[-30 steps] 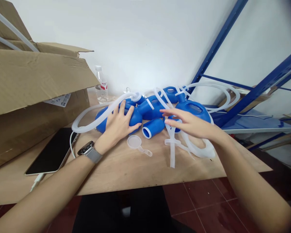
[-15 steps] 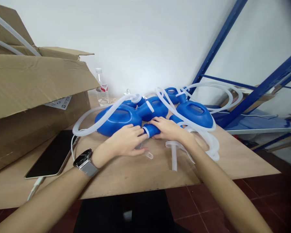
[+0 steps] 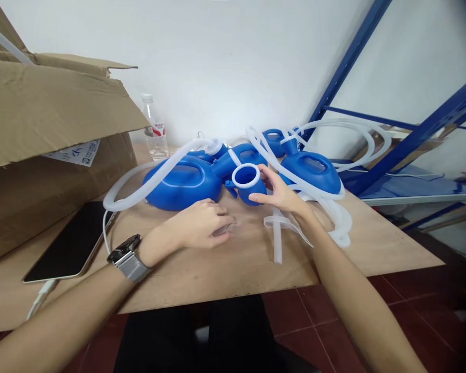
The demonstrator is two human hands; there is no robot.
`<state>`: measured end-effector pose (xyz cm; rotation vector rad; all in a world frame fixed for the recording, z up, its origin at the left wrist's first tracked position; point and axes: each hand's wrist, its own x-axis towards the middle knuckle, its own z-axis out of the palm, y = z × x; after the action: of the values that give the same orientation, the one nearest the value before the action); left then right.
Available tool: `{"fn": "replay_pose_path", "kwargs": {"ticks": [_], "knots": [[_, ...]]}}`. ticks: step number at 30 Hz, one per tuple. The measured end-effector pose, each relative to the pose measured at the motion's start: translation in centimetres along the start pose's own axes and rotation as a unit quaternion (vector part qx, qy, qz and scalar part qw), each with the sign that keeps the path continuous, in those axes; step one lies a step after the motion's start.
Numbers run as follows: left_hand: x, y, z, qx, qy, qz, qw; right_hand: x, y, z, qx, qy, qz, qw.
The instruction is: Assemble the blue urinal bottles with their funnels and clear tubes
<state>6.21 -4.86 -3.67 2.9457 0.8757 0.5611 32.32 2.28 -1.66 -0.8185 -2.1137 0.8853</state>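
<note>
My right hand (image 3: 277, 191) is wrapped round a small blue cup (image 3: 252, 189), whose white-rimmed mouth tilts up toward me. A short blue handle sticks out on the cup's left side. Lower and to the left, my left hand (image 3: 204, 224) pinches a small clear piece (image 3: 227, 227), partly hidden by the fingers. Just behind that hand lies a large blue bottle (image 3: 178, 184) with a clear corrugated hose (image 3: 155, 184). A translucent strap-like piece (image 3: 278, 241) rests on the wooden table (image 3: 217, 280) in front of my right wrist.
More blue bottles (image 3: 310, 168) and coiled clear hoses (image 3: 336, 223) cover the table's back right. On the left stand an open cardboard box (image 3: 54, 119), a tablet (image 3: 68, 243) with a white cable, and a water bottle (image 3: 155, 132). A blue metal shelf (image 3: 415, 184) is at right.
My right hand has lifted the blue cup and turned its mouth toward me. My left hand has come away from the cup, with the clear piece in its fingers. The view has shifted slightly.
</note>
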Motion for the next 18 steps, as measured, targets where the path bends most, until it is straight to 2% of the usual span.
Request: {"fn": "replay_pose_path", "kwargs": {"ticks": [3,4,6,9,11,12,15,16,18], "knots": [[0.3,0.2,-0.1,-0.115,0.036,-0.034,0.992,0.0,0.2,-0.1,0.014,-0.003,-0.001,1.000],[0.4,0.4,-0.3,-0.160,0.065,-0.056,0.983,0.0,0.3,-0.1,0.010,-0.002,0.000,1.000],[0.6,0.8,-0.8,-0.235,0.141,-0.090,0.958,0.1,0.3,-0.1,0.000,-0.005,0.000,1.000],[1.0,1.1,-1.5,-0.290,0.272,-0.140,0.907,0.0,0.1,0.1,-0.017,-0.011,-0.010,1.000],[1.3,0.8,-1.8,-0.351,0.336,-0.194,0.852,0.0,-0.3,0.3,-0.039,-0.013,-0.026,0.999],[1.4,0.6,-1.8,-0.396,0.356,-0.225,0.816,0.0,-0.6,0.5,-0.051,-0.014,-0.031,0.998],[1.8,-0.2,-1.9,-0.538,0.372,-0.280,0.703,0.0,-1.3,1.0,-0.086,-0.023,-0.029,0.996],[1.9,-0.4,-1.9,-0.568,0.372,-0.286,0.676,0.0,-1.4,1.1,-0.095,-0.024,-0.026,0.995],[2.2,-0.5,-1.9,-0.599,0.377,-0.291,0.644,-0.1,-1.6,1.3,-0.109,-0.024,-0.027,0.993]]}}
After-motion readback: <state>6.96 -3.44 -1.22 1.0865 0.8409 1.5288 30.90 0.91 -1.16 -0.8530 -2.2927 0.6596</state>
